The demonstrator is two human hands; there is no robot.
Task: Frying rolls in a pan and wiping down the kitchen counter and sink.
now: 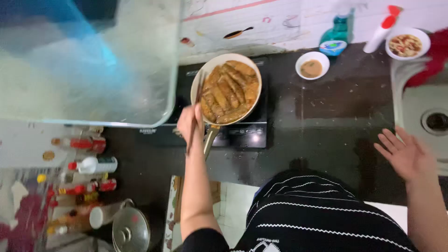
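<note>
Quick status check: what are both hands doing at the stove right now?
Left hand holds chopsticks at pan rim. Pan of browned rolls on cooktop. Right hand open, empty, by sink. Nothing blocking.

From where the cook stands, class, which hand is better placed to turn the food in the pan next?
The left hand: it holds chopsticks whose tips reach the pan. The right hand hovers open and empty beside the sink, far from it.

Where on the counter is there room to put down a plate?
The dark counter is bare between the cooker and the sink, below the small sauce bowl. The right hand hovers at its right edge. Crowded: the left side, with bottles and a pot lid.
</note>
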